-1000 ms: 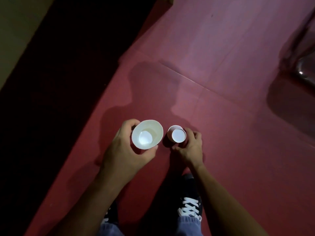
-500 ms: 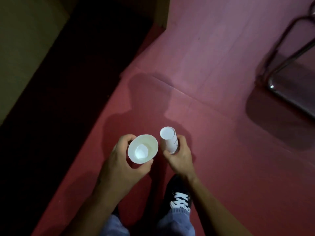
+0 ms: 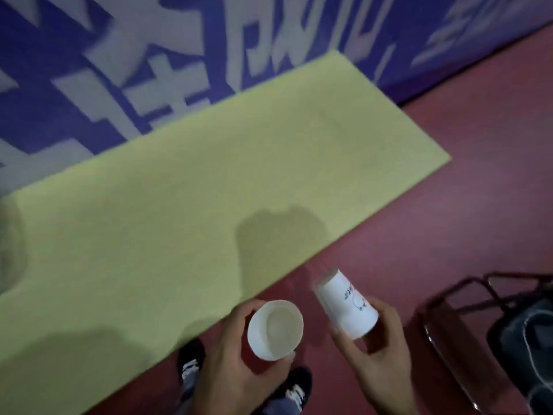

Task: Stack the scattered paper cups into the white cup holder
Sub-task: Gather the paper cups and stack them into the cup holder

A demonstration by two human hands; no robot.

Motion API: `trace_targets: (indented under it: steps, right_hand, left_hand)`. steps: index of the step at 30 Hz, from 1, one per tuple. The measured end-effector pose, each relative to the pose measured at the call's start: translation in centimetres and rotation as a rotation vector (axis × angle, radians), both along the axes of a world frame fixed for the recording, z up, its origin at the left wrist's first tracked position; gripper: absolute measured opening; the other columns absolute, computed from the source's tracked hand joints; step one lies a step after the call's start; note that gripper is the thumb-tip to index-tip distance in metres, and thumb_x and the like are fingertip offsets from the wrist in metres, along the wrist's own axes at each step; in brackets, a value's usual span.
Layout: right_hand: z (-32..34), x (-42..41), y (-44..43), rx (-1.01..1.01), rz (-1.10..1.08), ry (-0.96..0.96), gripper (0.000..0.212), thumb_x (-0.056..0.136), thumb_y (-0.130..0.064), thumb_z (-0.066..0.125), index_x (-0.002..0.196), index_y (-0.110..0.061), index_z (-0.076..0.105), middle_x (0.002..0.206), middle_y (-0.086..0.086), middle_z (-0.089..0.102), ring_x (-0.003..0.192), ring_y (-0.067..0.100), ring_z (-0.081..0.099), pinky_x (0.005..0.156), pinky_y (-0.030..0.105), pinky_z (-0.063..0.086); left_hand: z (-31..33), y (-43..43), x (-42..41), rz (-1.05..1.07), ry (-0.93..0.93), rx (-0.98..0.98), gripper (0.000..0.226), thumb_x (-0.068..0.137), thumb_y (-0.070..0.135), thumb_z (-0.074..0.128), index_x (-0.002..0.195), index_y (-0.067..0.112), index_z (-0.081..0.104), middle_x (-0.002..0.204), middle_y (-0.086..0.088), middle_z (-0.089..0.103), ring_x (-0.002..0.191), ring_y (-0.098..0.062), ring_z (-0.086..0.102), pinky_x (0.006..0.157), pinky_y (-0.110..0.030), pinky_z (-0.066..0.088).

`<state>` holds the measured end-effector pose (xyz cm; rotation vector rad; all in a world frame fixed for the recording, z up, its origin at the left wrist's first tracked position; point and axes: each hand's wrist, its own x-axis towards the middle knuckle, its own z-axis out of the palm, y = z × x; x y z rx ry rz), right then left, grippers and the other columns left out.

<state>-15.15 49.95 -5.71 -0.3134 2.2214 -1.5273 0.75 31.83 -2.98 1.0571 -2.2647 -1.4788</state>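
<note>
While a cup is held in each hand, nesting one into the other is judged to be the step in hand.

Left hand (image 3: 236, 363): fingers and thumb are curled round the open cup (image 3: 275, 329), which is gripped at the wall below the rim. Its mouth is turned up toward the camera, and the white inside and bottom are seen.

Right hand (image 3: 380, 351): fingers are wrapped round the mouth end of the printed cup (image 3: 344, 307). The grip is closed on it and the rim is hidden against the palm.

The printed cup lies to the right of the open cup, near but not touching, and a strip of red floor (image 3: 449, 235) is seen between them. Its long axis is tilted, with the base pointed up and to the left, away from the person, and the mouth end low in the palm. The base is thus aimed toward the open cup's side but sits farther from the person than that mouth.

For nesting, the base would need to be tipped down and brought left over the mouth. The right hand is judged better placed for this, the left being needed only as a steady seat.

Risk noted: the base could catch on the rim if the axes are not lined up.

The holder is not made out in view. A pale blur at the left edge, over the yellow surface (image 3: 179, 205), cannot be identified. The print on the cup is too blurred to be read.
</note>
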Motion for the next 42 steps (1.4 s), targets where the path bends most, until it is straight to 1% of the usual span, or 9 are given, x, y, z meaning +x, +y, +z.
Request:
trace_targets:
  steps: [5,10,14,18,22,30,36,39,42]
  right_hand:
    - [7.3,2.6,-12.6,-0.030,0.233,0.124,0.096,0.045,-0.057,0.098,0.129,-0.030,0.061,0.120,0.005,0.067,0.103,0.028,0.069,0.082,0.047,0.059]
    - [11.6,10.6,-26.8,-0.030,0.435,0.228,0.079,0.055,-0.017,0.100,0.118,-0.045,0.061,0.115,-0.004,0.065,0.090,0.005,0.065,0.071,0.029,0.055]
    - [12.8,17.2,-35.8,-0.029,0.564,0.251,0.074,0.062,-0.021,0.096,0.125,-0.035,0.060,0.120,-0.014,0.061,0.096,0.008,0.065,0.068,0.023,0.054]
    - [13.3,22.6,-42.0,-0.082,0.618,0.233,0.074,0.063,-0.028,0.096,0.127,-0.036,0.061,0.120,-0.015,0.061,0.091,0.015,0.066,0.065,0.029,0.054]
    - [13.4,25.3,-45.7,-0.099,0.634,0.238,0.078,0.061,-0.045,0.094,0.131,-0.034,0.059,0.121,-0.016,0.059,0.090,0.012,0.064,0.065,0.020,0.051]
    - [12.6,25.0,-50.0,-0.080,0.688,0.229,0.077,0.064,-0.026,0.094,0.132,-0.032,0.058,0.126,-0.018,0.058,0.102,0.008,0.063,0.071,0.016,0.052]
    - [11.9,24.9,-51.7,-0.070,0.720,0.207,0.079,0.063,-0.028,0.096,0.131,-0.036,0.056,0.129,-0.020,0.058,0.104,0.009,0.063,0.071,0.017,0.052]
    - [11.8,25.2,-52.7,-0.079,0.765,0.219,0.078,0.061,-0.034,0.095,0.129,-0.036,0.056,0.130,-0.023,0.057,0.105,0.008,0.061,0.072,0.024,0.053]
    - [12.1,26.1,-53.7,-0.111,0.858,0.258,0.078,0.062,-0.045,0.090,0.130,-0.033,0.056,0.132,-0.021,0.056,0.107,0.011,0.060,0.071,0.025,0.051]
  left_hand:
    - [7.8,-10.8,9.1,0.247,0.116,-0.093,0.071,0.062,0.050,0.091,0.124,0.037,0.058,0.119,0.016,0.069,0.103,-0.006,0.069,0.078,-0.019,0.053]
    - [10.2,-21.0,21.0,0.471,0.153,-0.120,0.072,0.067,0.058,0.088,0.127,0.046,0.052,0.126,0.025,0.063,0.111,-0.001,0.063,0.084,-0.025,0.052]
    - [9.8,-27.3,28.7,0.576,0.125,-0.161,0.073,0.073,0.062,0.081,0.136,0.041,0.052,0.133,0.025,0.060,0.122,0.000,0.058,0.095,-0.025,0.050]
    - [9.4,-31.5,32.6,0.677,0.118,-0.183,0.066,0.077,0.044,0.085,0.135,0.038,0.054,0.131,0.021,0.061,0.120,-0.007,0.059,0.092,-0.026,0.052]
    - [8.3,-35.3,33.1,0.706,0.117,-0.182,0.062,0.077,0.035,0.088,0.129,0.038,0.055,0.124,0.019,0.064,0.113,-0.008,0.062,0.087,-0.031,0.056]
    - [5.4,-39.2,31.0,0.761,0.115,-0.109,0.066,0.079,0.045,0.088,0.134,0.031,0.056,0.128,0.015,0.064,0.121,-0.012,0.061,0.093,-0.034,0.055]
    - [3.4,-40.1,30.2,0.759,0.009,-0.071,0.067,0.079,0.049,0.084,0.138,0.039,0.054,0.132,0.023,0.060,0.126,0.001,0.053,0.099,-0.026,0.052]
    - [2.0,-40.7,29.9,0.714,-0.036,-0.049,0.070,0.078,0.042,0.087,0.139,0.042,0.053,0.134,0.026,0.059,0.127,0.002,0.053,0.098,-0.030,0.055]
    - [1.3,-40.6,30.0,0.732,-0.037,-0.035,0.079,0.073,0.027,0.092,0.136,0.052,0.052,0.123,0.044,0.054,0.120,0.019,0.050,0.100,-0.017,0.050]
